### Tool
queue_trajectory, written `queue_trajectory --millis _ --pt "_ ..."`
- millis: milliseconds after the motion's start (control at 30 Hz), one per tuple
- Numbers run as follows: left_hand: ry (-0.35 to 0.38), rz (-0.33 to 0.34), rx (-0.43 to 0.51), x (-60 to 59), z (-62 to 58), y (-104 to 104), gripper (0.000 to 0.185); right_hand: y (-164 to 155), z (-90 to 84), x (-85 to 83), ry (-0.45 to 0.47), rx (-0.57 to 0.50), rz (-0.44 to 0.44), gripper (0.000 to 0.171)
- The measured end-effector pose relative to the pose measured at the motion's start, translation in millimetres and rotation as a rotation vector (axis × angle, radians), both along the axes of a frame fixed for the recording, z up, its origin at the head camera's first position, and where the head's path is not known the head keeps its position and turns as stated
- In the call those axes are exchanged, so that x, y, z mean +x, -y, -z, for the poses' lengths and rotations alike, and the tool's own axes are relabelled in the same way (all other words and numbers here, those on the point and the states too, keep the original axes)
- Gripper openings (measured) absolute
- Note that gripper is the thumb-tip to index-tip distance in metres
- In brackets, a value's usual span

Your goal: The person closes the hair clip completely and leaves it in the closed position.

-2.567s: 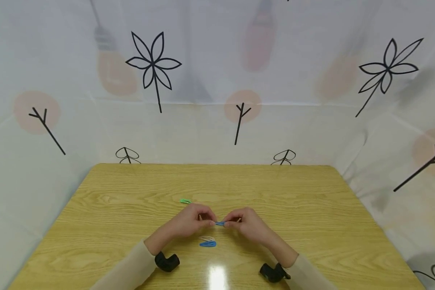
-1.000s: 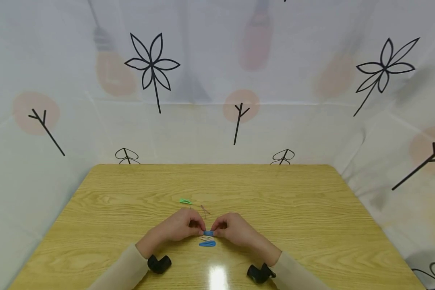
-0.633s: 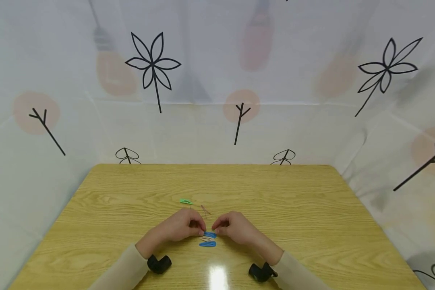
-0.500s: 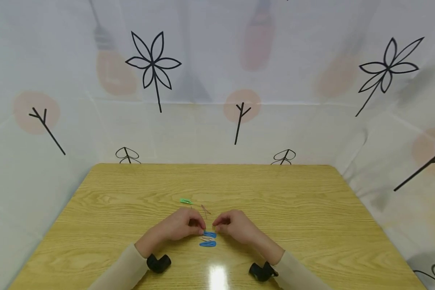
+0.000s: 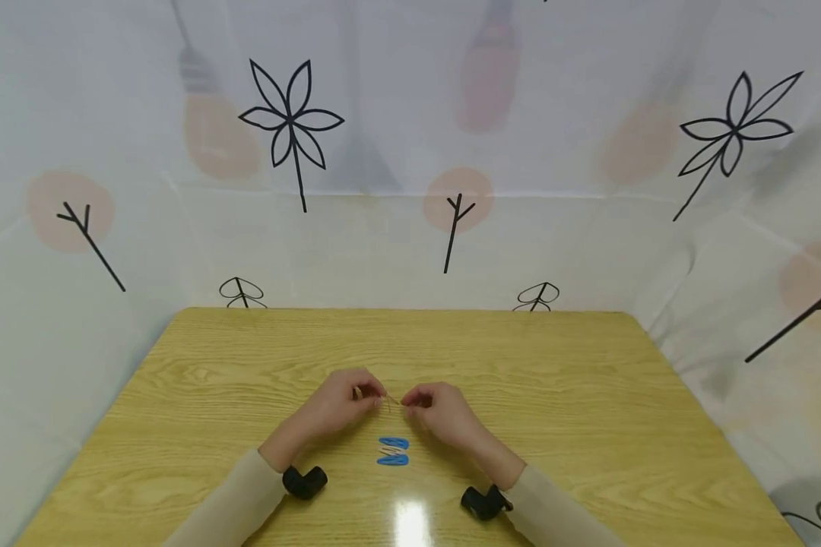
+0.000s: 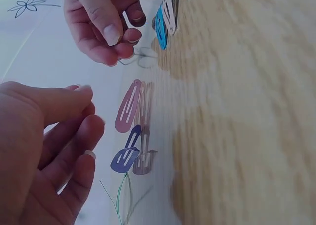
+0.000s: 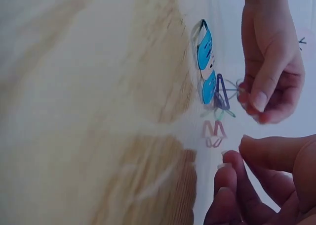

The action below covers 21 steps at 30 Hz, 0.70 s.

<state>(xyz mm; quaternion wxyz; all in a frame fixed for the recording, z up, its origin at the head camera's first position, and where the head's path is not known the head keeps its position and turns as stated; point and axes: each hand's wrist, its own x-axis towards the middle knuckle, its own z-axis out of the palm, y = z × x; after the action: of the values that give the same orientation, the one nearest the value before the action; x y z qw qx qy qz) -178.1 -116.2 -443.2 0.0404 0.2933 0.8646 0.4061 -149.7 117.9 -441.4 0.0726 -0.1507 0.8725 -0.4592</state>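
In the head view my left hand (image 5: 338, 400) and right hand (image 5: 445, 414) hover over the table, on either side of a pink snap hair clip (image 6: 123, 119). Their fingers are loosely bent, and I see no clip held in either. The left wrist view shows a purple hair clip (image 6: 124, 160) and a green one (image 6: 120, 199) beside the pink one. Nearer me, a blue hair clip (image 5: 401, 442), a beige hair clip (image 5: 388, 451) and a second blue hair clip (image 5: 400, 460) lie in a short column. The left hand hides the green clip in the head view.
The wooden table (image 5: 554, 380) has a bright light reflection near its front. A patterned white cloth (image 5: 369, 251) stands behind it and along its sides. Black devices, a left one (image 5: 305, 482) and a right one (image 5: 484, 503), are worn at the wrists.
The upper blue clip was brought down above the beige one and let go. Both hands then moved away from me to the pink clip, the left now covering the green clip.
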Motion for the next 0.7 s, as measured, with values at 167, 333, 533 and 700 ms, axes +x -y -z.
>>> queue_trajectory --millis 167,333,533,700 --pt "-0.081 -0.017 -0.029 -8.8 -1.1 -5 0.01 6 -0.3 -2.5 -0.033 0.009 -0.016 0.008" --pt "-0.144 0.019 -0.11 -18.2 -3.0 -7 0.013 9 0.2 -5.8 -0.052 0.024 -0.035 0.013" --pt "-0.163 0.082 -0.219 -26.1 -3.9 -11 0.012 9 4.6 -11.6 -0.006 0.018 -0.041 0.017" --pt "-0.216 0.118 -0.255 -26.9 -4.2 -14 0.008 9 6.5 -14.5 0.007 0.023 -0.05 0.017"
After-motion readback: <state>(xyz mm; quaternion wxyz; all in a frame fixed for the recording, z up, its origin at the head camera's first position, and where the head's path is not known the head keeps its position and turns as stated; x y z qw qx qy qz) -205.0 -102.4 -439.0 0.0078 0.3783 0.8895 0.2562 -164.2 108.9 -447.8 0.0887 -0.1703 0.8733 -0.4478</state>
